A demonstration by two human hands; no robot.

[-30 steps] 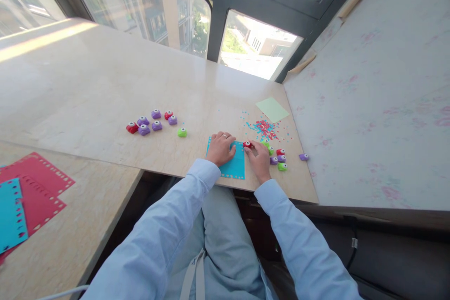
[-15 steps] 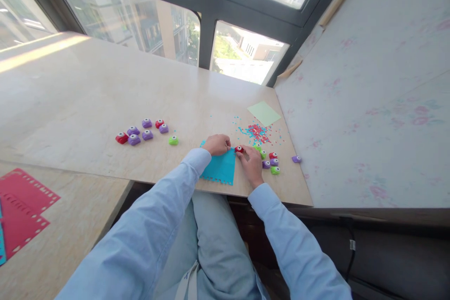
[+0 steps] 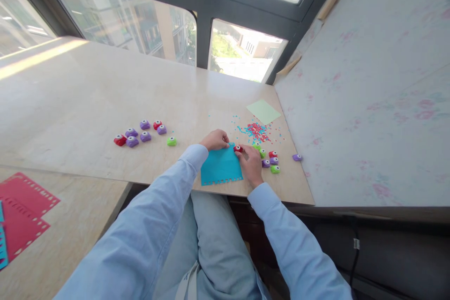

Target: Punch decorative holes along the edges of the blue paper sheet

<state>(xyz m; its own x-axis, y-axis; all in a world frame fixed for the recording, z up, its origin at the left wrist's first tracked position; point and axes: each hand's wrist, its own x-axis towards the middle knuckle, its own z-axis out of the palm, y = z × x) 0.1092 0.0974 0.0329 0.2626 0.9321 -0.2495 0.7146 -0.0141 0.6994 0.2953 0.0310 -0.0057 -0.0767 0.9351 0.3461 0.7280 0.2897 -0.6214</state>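
Note:
A blue sheet of paper (image 3: 221, 167) lies near the table's front edge, with notches punched along its near side and small cuts at its far edge. My left hand (image 3: 215, 140) is closed on the paper's far edge, thumb and fingers pinched together. Between the fingers of my right hand (image 3: 251, 161) is a red craft punch (image 3: 238, 148), set at the paper's far right corner. Right beside that hand stand several more punches, among them a green one (image 3: 275, 169), a purple one (image 3: 266, 163) and a red one (image 3: 273, 154).
Red and blue paper bits (image 3: 258, 132) are scattered beyond my right hand, below a pale green sheet (image 3: 263, 112). Several punches, one of them purple (image 3: 145, 136), stand to the left. Punched red sheets (image 3: 26, 197) lie on the left surface. A papered wall (image 3: 351, 103) bounds the right.
The blue paper has turned and its near right corner has shifted right. My left hand has moved slightly along the far edge; the red punch stays in my right hand at the paper's corner.

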